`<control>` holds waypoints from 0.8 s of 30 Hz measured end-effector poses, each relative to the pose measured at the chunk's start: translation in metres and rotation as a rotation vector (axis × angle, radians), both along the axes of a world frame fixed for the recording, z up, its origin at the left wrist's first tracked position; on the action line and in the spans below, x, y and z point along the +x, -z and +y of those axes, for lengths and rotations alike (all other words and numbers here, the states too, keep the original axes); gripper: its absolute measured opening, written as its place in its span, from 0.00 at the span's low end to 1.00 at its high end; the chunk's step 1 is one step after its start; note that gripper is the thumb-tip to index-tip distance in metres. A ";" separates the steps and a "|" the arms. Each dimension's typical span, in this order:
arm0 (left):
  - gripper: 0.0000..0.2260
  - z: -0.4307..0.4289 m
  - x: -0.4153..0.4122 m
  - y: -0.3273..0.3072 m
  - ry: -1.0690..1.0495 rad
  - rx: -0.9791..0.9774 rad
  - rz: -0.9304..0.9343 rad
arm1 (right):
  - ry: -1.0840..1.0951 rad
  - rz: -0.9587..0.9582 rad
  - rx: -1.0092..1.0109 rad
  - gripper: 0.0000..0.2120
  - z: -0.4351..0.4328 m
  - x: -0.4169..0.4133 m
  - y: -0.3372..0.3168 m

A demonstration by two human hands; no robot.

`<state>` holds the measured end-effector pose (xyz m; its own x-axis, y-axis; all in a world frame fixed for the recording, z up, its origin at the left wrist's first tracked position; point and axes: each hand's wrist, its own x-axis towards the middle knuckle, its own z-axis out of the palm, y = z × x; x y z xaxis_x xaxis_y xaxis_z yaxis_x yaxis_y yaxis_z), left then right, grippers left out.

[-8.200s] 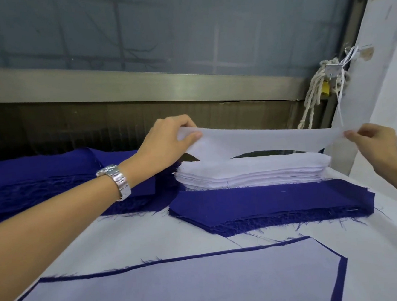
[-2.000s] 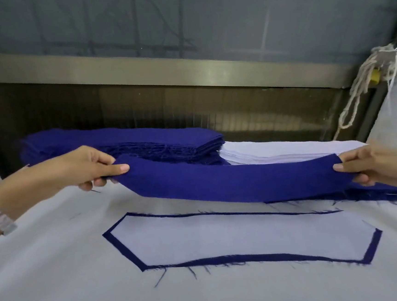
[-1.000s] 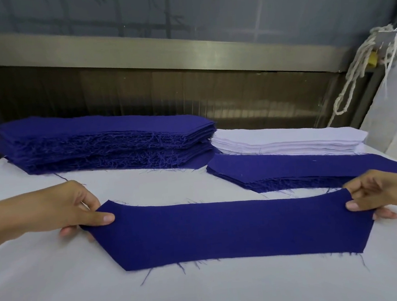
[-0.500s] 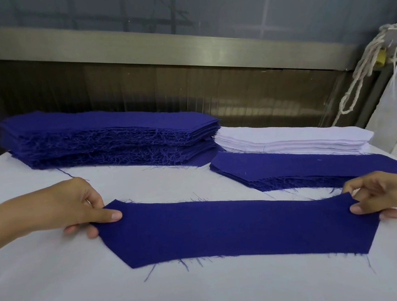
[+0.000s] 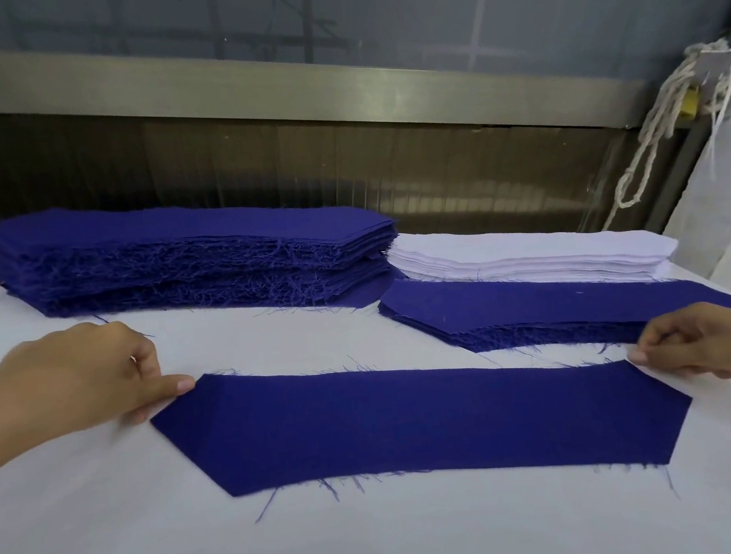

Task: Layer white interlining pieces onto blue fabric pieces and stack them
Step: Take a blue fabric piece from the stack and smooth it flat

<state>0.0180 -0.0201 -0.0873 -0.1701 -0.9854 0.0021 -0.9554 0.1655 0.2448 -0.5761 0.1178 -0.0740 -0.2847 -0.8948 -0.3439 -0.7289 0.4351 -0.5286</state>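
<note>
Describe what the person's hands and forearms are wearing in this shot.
Nothing shows on either. The left hand and right hand are bare, with no gloves and no rings visible. Both forearms are uncovered as far as the frame edges; no sleeve, watch or bracelet is in view. The fingernails are short and unpainted.

A single blue fabric piece (image 5: 420, 418), long with angled ends and frayed threads along its edges, lies flat and spread out at the front of the white surface (image 5: 377, 532). Behind it to the left sits a tall stack of blue pieces (image 5: 185, 257) with ragged, thready sides, and behind it to the right a lower blue stack (image 5: 548, 309). Just beyond that lower stack rests a neat pile of white interlining pieces (image 5: 530, 258).
</note>
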 end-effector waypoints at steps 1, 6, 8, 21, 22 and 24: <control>0.25 0.001 -0.001 -0.001 0.011 -0.030 0.018 | -0.025 0.024 -0.007 0.37 0.002 0.004 -0.002; 0.39 0.010 -0.008 0.003 0.027 -0.044 0.069 | -0.118 0.122 -0.068 0.33 0.011 0.008 0.001; 0.42 0.011 -0.011 0.004 0.030 -0.008 0.047 | -0.135 0.156 -0.086 0.34 0.012 0.005 0.005; 0.32 0.023 -0.023 -0.008 0.144 0.199 0.131 | -0.303 0.131 -0.096 0.34 0.009 0.016 0.004; 0.28 0.025 -0.025 -0.007 0.160 0.199 0.155 | -0.316 0.111 -0.111 0.33 0.008 0.016 0.005; 0.21 0.025 -0.027 -0.006 0.180 0.207 0.217 | -0.329 0.036 -0.134 0.31 0.006 0.014 0.006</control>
